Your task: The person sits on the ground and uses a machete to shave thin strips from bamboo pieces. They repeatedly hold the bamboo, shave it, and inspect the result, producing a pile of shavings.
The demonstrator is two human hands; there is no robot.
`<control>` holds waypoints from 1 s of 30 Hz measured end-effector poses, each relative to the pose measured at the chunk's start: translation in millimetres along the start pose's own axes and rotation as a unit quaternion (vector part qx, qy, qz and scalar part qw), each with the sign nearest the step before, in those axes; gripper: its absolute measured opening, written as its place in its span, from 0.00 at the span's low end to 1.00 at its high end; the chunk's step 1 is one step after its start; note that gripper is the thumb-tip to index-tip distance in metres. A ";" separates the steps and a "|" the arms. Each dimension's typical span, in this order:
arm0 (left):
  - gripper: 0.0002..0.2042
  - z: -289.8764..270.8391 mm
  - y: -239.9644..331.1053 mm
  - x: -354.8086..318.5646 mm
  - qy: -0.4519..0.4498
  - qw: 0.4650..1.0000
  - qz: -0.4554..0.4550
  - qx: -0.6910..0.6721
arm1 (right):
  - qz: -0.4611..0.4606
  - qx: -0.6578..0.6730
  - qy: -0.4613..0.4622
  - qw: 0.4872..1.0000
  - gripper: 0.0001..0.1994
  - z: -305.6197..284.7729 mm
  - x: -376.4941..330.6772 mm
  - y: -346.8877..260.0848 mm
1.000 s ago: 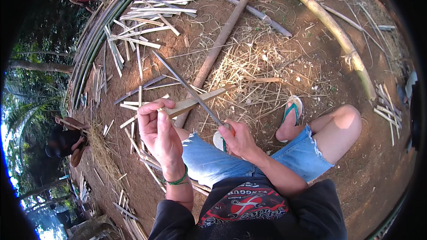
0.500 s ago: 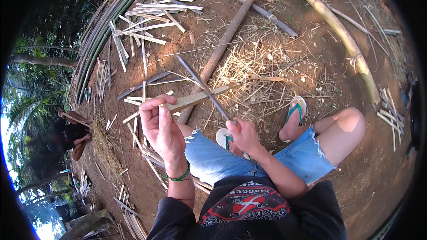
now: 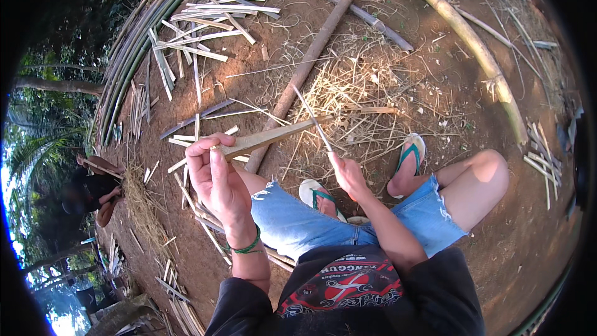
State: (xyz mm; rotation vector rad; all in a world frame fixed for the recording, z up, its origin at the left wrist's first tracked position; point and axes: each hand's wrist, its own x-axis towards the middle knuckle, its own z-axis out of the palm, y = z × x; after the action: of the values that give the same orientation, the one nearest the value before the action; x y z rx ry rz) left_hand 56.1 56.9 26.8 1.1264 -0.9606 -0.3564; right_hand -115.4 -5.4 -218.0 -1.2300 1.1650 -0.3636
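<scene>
Dirt ground (image 3: 435, 87), left hand (image 3: 214, 177) fingers (image 3: 202, 146) curled around bamboo strip (image 3: 273, 137), right hand (image 3: 348, 174) gripping knife (image 3: 314, 121)

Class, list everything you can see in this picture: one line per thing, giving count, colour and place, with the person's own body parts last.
bamboo slat: one, pale tan, held in the left hand, pointing up and right
knife: one, thin grey blade, in the right hand, crossing the slat's far end
loose bamboo strips: many, pale, scattered on the ground at upper left
long poles: several, brown and green, lying across the top
shavings: a heap, straw-coloured, centre
flip-flops: two, white with green straps, on the feet
another person: one, crouched at far left
left hand: one, grip closed on the slat, green wristband
right hand: one, grip closed on the knife
</scene>
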 end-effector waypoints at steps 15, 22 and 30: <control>0.08 -2.5 -8.3 9.5 0.002 1.000 0.012 -0.014 | 0.014 -0.145 0.076 0.986 0.36 6.0 25.4 47.4; 0.09 -11.4 -8.9 10.4 0.004 1.000 0.003 -0.007 | 0.106 -0.110 0.026 0.988 0.39 9.9 43.2 65.0; 0.09 -12.1 -12.0 17.4 0.017 1.000 0.015 -0.019 | -0.127 -0.083 -0.002 0.988 0.39 16.2 16.2 -4.3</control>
State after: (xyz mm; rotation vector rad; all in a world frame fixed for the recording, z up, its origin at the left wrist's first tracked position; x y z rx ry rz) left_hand 78.1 47.2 23.2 1.0790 -0.9353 -0.3287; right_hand -93.5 -10.6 -224.1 -1.5301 1.0537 -0.4601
